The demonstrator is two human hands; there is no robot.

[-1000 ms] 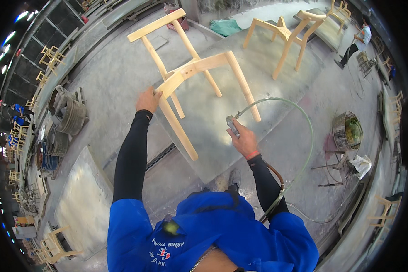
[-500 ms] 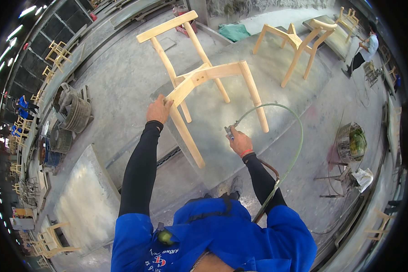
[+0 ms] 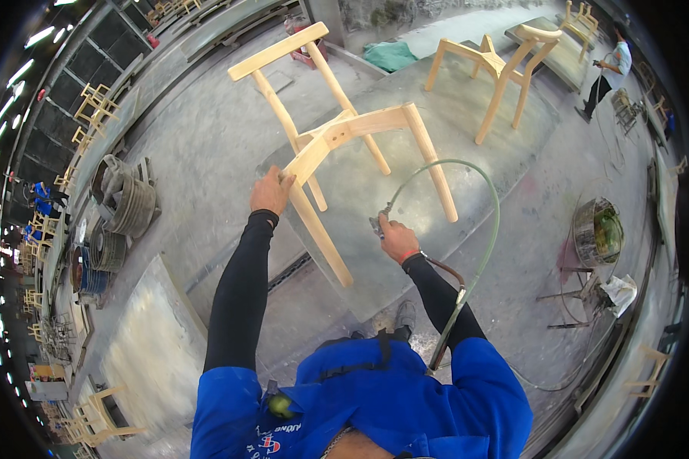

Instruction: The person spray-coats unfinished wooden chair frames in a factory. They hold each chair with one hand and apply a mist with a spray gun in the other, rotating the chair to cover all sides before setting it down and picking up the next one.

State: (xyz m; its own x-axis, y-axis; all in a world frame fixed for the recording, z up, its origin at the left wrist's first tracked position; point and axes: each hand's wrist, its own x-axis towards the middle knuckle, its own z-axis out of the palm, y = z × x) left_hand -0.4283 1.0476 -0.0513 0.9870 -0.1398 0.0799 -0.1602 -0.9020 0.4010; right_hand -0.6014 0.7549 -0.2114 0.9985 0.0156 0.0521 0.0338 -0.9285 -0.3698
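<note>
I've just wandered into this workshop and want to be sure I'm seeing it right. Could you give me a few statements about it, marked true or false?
1. The left hand holds a corner of a wooden chair frame. True.
2. The right hand is empty. False: it holds a small metal tool with a green hose running to it.
3. A second frame stands beyond the held one. True.
4. The green cloth is draped over the held frame. False: it lies apart, farther back.
5. The person's shirt is red. False: it is blue.

Bare wooden chair frames [image 3: 375, 122], a hose-fed hand tool [image 3: 376, 224] and grimy drums [image 3: 135, 208] mark a furniture workshop.
</note>
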